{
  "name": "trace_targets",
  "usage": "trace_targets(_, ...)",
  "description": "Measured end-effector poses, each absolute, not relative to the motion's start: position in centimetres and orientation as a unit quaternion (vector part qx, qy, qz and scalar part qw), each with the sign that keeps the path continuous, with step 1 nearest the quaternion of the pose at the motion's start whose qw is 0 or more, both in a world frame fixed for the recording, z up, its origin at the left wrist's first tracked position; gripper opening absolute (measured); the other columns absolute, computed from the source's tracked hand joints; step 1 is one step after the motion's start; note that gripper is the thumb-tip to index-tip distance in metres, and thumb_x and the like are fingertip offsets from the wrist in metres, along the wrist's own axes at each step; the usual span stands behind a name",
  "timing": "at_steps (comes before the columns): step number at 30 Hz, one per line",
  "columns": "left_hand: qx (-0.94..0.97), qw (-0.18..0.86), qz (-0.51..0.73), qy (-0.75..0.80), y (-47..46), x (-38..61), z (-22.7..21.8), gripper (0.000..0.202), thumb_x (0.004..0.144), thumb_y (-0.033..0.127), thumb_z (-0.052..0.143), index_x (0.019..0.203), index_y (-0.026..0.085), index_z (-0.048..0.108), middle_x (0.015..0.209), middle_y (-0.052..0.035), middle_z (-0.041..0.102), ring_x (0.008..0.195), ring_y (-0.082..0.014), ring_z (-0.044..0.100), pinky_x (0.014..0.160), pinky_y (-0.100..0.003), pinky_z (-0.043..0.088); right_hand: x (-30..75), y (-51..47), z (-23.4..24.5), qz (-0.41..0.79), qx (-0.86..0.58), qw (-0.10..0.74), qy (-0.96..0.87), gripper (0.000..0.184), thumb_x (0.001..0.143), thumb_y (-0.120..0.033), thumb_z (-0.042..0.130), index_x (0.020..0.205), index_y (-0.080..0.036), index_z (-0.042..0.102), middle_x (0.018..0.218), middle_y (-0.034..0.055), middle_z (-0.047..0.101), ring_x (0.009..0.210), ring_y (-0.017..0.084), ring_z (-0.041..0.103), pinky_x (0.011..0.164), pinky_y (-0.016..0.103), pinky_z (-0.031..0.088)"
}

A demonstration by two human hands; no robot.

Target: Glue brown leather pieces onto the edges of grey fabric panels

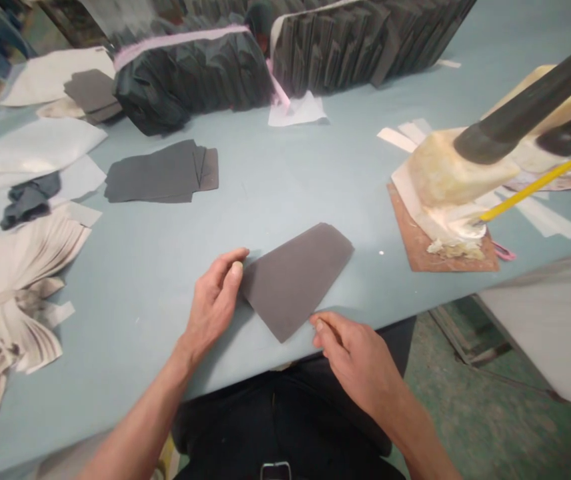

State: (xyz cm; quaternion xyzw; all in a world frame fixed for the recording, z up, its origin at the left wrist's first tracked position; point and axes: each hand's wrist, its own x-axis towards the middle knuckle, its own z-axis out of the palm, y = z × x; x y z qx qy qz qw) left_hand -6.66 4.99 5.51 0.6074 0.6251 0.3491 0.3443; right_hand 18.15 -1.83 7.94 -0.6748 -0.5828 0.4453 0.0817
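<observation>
A dark grey flat cut piece of sheet material (298,280), perhaps leather or fabric, lies at a slant in front of me near the table's front edge. My right hand (348,347) is closed in a pinch at its lower right edge, thumb against fingers. Beside its left corner is my left hand (215,293), thumb and forefinger slightly apart; whether it touches the corner is hard to tell. More dark grey pieces (153,173) lie in an overlapping pile further back on the left.
Bundles of pale cut pieces (25,287) cover the table's left side. Rows of dark pieces (335,50) stand upright at the back. To the right, a yellow-handled brush (535,187) rests by a glue-crusted container (455,167) on a brown board (415,253). Pale strips (545,213) lie beyond.
</observation>
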Motion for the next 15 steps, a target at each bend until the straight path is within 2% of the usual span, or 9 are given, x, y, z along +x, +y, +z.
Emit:
trace_targets(4,0.61,0.329,0.365,0.621,4.39,-5.86,4.82,0.047,0.111,0.052,0.04,0.132,0.022,0.068,0.135,-0.0111,0.076,0.127,-0.0256,0.07,0.117,-0.047,0.052,17.83,-1.56,7.83,0.444,-0.668,0.077,-0.592,0.037,0.104,-0.043,0.037,0.093,-0.026,0.067,0.081,0.0017,0.075,0.077,0.02,0.07,0.074,0.032,0.039)
trace_targets(8,0.628,0.323,0.363,0.608,4.56,-6.22,4.51,0.041,0.111,0.043,0.042,0.135,0.02,0.066,0.132,-0.0114,0.078,0.125,-0.0238,0.071,0.116,-0.046,0.052,17.79,-1.38,7.6,0.461,-0.668,0.074,-0.579,0.039,0.104,-0.047,0.035,0.086,-0.026,0.062,0.084,0.0009,0.075,0.078,0.02,0.07,0.076,0.033,0.038)
trace_targets(12,0.645,0.312,0.353,0.602,4.3,-6.52,4.58,0.041,0.111,0.042,0.043,0.131,0.019,0.07,0.13,-0.0113,0.079,0.122,-0.0245,0.072,0.113,-0.046,0.054,17.7,-1.13,7.74,0.47,-0.67,0.066,-0.571,0.039,0.104,-0.046,0.034,0.084,-0.025,0.06,0.083,0.0007,0.074,0.077,0.02,0.068,0.075,0.032,0.037)
trace_targets(15,0.653,0.303,0.34,0.605,3.99,-6.53,4.56,0.041,0.11,0.043,0.046,0.129,0.019,0.073,0.128,-0.0095,0.08,0.12,-0.0251,0.074,0.122,-0.051,0.048,17.52,-0.87,7.97,0.467,-0.67,0.072,-0.573,0.036,0.105,-0.041,0.036,0.08,-0.024,0.056,0.078,0.0002,0.071,0.074,0.018,0.064,0.074,0.031,0.034)
